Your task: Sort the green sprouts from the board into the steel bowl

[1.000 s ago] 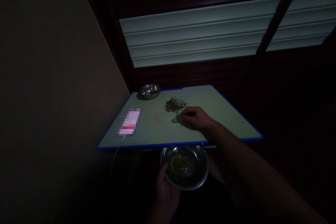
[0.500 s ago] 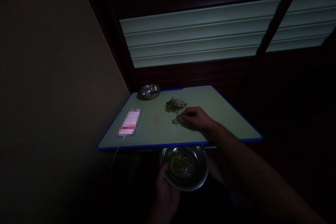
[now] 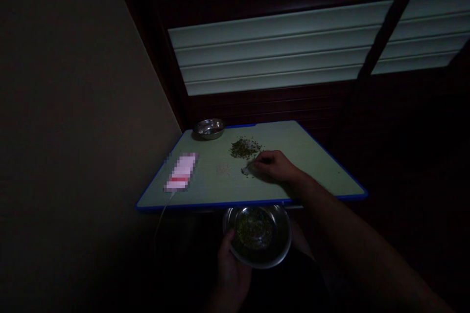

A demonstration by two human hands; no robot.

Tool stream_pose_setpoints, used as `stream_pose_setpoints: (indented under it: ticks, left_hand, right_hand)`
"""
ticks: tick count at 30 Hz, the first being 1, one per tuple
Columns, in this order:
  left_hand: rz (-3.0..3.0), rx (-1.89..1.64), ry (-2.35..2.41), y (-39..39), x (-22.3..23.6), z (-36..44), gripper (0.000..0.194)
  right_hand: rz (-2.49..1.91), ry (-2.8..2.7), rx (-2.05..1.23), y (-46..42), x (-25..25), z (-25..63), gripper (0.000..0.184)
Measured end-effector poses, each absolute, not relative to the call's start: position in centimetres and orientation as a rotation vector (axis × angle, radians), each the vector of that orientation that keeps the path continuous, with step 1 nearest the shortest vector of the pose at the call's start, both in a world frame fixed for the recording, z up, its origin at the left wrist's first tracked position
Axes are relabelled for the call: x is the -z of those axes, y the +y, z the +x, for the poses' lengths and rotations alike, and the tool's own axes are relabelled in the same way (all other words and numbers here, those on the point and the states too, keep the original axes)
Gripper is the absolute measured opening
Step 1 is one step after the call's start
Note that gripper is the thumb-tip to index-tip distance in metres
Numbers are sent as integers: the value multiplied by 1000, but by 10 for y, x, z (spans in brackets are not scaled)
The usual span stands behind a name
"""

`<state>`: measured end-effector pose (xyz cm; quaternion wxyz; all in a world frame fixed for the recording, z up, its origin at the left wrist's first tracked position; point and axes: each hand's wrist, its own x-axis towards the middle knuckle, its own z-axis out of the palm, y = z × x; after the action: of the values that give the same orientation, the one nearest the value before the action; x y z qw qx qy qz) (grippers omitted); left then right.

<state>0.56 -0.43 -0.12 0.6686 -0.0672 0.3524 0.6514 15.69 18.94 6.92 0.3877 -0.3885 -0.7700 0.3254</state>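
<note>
My left hand [image 3: 233, 266] grips the left rim of a shiny metal bowl [image 3: 282, 249], held just below the table's front edge. Small green grains, like mung beans [image 3: 253, 227], cover the bowl's bottom. Over the table, my right hand [image 3: 277, 165] is closed in a pinch on a small spoon [image 3: 250, 166]. The spoon's tip rests low at the tabletop among a few loose grains. Just beyond it lies a spread pile of green grains [image 3: 244, 148] with some paler bits at its right side. Dim light hides the fingers under the bowl.
The pale green table [image 3: 316, 176] has a blue edge. A second metal bowl [image 3: 209, 129] stands at its back left corner. A lit phone [image 3: 181, 172], blurred out, lies at the left with a white cable [image 3: 161, 215] hanging over the front edge. A wall [image 3: 91, 83] rises at the left.
Almost nothing differs. The spoon's tip seems to have shifted very slightly by the loose grains; both hands stay in place.
</note>
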Motion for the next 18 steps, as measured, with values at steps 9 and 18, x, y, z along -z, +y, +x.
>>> stream_pose_setpoints:
  ticks: [9, 18]
  left_hand:
    - [-153, -1469, 779, -4, 0, 6, 22]
    - [-146, -1454, 780, -5, 2, 4, 24]
  right_hand:
    - [-980, -1960, -835, 189, -70, 157, 20]
    - [-982, -1927, -913, 186, -73, 156, 22]
